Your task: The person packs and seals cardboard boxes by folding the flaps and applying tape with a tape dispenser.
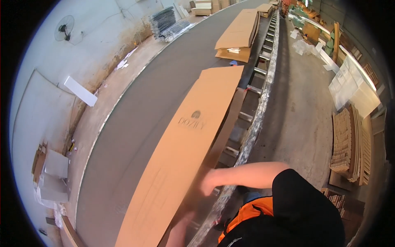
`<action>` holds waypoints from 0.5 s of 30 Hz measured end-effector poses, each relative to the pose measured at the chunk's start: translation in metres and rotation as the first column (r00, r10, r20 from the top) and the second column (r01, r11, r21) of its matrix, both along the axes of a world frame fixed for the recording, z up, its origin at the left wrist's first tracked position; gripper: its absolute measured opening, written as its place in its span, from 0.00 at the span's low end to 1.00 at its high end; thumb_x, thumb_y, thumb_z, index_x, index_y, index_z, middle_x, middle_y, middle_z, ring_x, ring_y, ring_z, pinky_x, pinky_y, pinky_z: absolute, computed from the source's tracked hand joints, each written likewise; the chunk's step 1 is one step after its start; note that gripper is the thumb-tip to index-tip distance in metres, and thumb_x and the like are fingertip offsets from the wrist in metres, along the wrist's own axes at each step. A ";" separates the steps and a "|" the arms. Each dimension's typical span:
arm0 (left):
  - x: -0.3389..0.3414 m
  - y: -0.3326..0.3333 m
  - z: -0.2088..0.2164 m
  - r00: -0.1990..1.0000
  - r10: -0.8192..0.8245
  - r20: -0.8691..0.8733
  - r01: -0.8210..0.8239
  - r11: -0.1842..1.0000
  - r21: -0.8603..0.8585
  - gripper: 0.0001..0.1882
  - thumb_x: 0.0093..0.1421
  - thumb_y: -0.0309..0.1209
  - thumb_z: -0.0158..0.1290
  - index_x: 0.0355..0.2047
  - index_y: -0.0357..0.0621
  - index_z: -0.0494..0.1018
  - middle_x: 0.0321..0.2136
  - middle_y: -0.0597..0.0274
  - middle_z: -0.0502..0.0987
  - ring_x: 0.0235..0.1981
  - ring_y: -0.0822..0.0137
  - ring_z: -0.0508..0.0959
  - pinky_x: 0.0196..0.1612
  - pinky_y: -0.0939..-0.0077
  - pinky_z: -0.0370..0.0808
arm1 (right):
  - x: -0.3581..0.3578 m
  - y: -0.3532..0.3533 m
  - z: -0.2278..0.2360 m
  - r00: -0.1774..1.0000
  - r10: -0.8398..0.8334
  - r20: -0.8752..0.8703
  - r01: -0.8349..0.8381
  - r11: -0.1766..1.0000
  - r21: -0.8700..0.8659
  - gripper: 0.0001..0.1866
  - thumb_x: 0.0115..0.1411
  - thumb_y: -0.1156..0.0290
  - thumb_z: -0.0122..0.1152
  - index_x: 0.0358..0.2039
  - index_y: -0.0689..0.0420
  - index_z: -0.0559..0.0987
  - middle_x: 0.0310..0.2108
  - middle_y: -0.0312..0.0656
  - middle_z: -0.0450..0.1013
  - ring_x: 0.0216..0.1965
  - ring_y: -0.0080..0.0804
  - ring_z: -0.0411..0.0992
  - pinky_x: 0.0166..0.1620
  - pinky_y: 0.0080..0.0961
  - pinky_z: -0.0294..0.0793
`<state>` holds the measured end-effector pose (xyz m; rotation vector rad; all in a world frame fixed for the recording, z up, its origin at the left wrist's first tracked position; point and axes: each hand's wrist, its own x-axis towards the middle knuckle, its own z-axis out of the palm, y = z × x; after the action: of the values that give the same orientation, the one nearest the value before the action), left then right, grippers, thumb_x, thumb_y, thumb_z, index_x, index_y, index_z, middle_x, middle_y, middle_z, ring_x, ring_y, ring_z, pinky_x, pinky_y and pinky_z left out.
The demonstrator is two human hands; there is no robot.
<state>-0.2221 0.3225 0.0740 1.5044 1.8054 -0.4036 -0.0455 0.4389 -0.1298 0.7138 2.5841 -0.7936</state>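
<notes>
A long tan cardboard box (181, 144) with a dark printed mark lies lengthwise in front of me, its top panel lifted a little along the right side. At that right side is my right hand (207, 182), on the end of a bare forearm coming out of a black sleeve. Its fingers are smeared by motion and partly lost against the box's edge. Lower down, beside the near part of the same edge, my left hand (187, 218) shows only as a blur. Whether either hand grips the cardboard is hidden.
The box rests on a wide dark conveyor belt (123, 140) with a metal roller rail (257, 119) on its right. Farther along lies another cardboard box (236, 35). Stacked flat cardboard (345, 140) stands at the right; white panels (55, 177) lean at the left wall.
</notes>
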 end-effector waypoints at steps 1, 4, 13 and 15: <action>-0.010 0.000 -0.022 0.999 0.046 0.010 -0.047 0.994 0.103 0.49 0.48 0.52 0.64 0.64 0.39 0.59 0.59 0.38 0.67 0.60 0.43 0.69 0.61 0.53 0.67 | -0.010 -0.010 0.044 0.998 0.030 -0.047 -0.032 0.999 -0.029 0.25 0.49 0.65 0.56 0.51 0.51 0.79 0.44 0.46 0.79 0.51 0.40 0.75 0.50 0.41 0.75; -0.007 0.003 -0.037 0.996 0.039 0.081 -0.057 0.970 0.234 0.48 0.46 0.46 0.67 0.62 0.37 0.60 0.56 0.37 0.69 0.57 0.43 0.71 0.59 0.52 0.69 | 0.077 0.010 0.158 0.985 0.016 -0.172 0.026 0.971 0.238 0.19 0.43 0.66 0.62 0.39 0.53 0.83 0.40 0.48 0.79 0.48 0.43 0.76 0.43 0.38 0.78; -0.029 -0.009 -0.090 0.814 0.471 0.340 -0.472 0.877 -0.086 0.47 0.47 0.47 0.66 0.62 0.39 0.59 0.55 0.41 0.71 0.57 0.45 0.72 0.58 0.53 0.70 | 0.167 0.112 0.211 0.940 -0.193 0.280 0.197 0.980 0.014 0.15 0.45 0.57 0.60 0.29 0.52 0.84 0.31 0.42 0.77 0.36 0.42 0.74 0.39 0.39 0.71; 0.037 0.035 -0.030 0.958 0.136 0.251 -0.139 0.990 -0.008 0.48 0.48 0.47 0.65 0.65 0.40 0.56 0.59 0.39 0.66 0.60 0.42 0.67 0.60 0.48 0.67 | 0.172 0.114 0.196 0.931 -0.189 0.311 0.205 0.979 -0.019 0.16 0.45 0.58 0.60 0.32 0.53 0.83 0.36 0.43 0.76 0.40 0.42 0.72 0.43 0.40 0.68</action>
<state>-0.1854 0.3570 0.0444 1.3593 1.6992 -0.1288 0.1267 0.5529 0.0666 1.0071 2.2293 -0.7364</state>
